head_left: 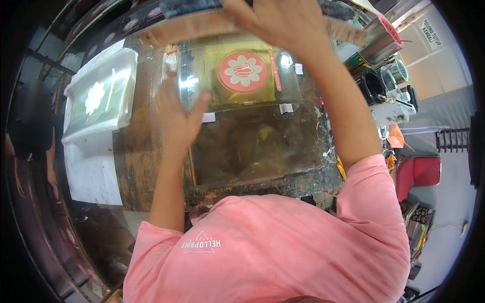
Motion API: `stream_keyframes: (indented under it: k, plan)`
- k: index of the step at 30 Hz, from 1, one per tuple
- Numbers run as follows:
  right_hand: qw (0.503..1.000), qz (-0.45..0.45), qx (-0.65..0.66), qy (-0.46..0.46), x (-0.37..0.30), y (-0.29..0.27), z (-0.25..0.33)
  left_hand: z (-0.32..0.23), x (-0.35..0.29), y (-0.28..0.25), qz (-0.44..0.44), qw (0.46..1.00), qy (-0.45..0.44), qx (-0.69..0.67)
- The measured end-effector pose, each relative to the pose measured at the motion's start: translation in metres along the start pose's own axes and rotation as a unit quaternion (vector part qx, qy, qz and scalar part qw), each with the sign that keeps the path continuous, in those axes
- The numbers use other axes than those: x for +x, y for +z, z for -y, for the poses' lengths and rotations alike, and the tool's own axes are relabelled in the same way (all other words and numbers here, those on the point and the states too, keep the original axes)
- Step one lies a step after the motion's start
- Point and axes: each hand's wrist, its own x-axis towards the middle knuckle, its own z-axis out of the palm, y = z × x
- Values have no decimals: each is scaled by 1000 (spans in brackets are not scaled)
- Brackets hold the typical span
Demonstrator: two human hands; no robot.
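My left hand (179,111) is over the workbench with its fingers apart and nothing in it, smeared by motion. It hovers beside the left edge of a clear sheet. Under that sheet lies a yellowish panel (207,91), with a pink disc (222,71) bearing a white flower shape and a narrow pink strip (275,70) to its right. At the far edge my right hand (283,22) overlaps a blurred wooden bar (177,31). Its thumb stretches left, while its other fingers are cut off by the picture's top, so its grip cannot be made out.
A stack of clear sheets (76,118) with a white flower print lies at the left on white paper (93,171). Small white tabs (286,108) edge the panel. Black and clear containers (373,85) crowd the right side. A red chair (424,171) stands beyond.
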Motion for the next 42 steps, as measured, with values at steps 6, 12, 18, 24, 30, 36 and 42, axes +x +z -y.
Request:
stream_keyframes:
  k: [6,12,18,24,30,36,42]
  plan:
    - [998,38,19,56,47,-2,-15,17,-49,41,183,959,-45,210]
    - [994,52,-5,96,60,-4,-39,-9,38,21,-38,985,-54,-160]
    - [988,101,20,116,65,-8,-16,82,50,-64,-170,983,-61,-13]
    - [986,97,18,133,57,-14,-9,212,38,-180,-193,946,-49,255]
    - [992,71,25,103,56,-11,-1,343,2,-274,-200,911,-195,304]
    - [989,101,-16,106,35,1,-23,268,0,-225,-305,811,-98,489]
    - [976,163,25,140,50,-5,-33,176,20,-160,95,896,-3,433]
